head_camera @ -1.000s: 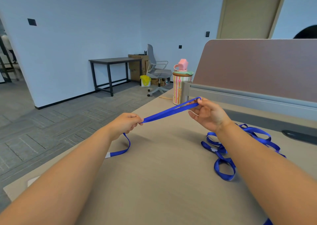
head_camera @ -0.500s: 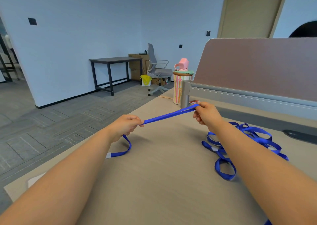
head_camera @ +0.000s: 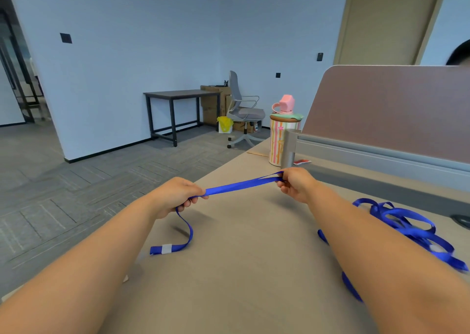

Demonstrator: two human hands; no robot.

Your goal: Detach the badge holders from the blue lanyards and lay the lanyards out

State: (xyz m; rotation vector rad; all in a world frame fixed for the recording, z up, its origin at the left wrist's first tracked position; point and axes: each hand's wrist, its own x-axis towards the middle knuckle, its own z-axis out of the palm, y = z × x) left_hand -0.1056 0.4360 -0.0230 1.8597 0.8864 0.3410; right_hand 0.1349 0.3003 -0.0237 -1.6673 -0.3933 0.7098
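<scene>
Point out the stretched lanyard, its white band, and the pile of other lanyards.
stretched lanyard (head_camera: pixel 241 184): head view, middle of the taut span.
white band (head_camera: pixel 166 249): head view, centre of the band near the loose end.
lanyard pile (head_camera: pixel 381 210): head view, dense part of the tangle.

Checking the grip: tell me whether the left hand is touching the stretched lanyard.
Touching. The head view shows the left hand with its fingers curled round the lanyard.

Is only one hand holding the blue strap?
No, the left hand and the right hand each grip the strap, stretched between them.
</scene>
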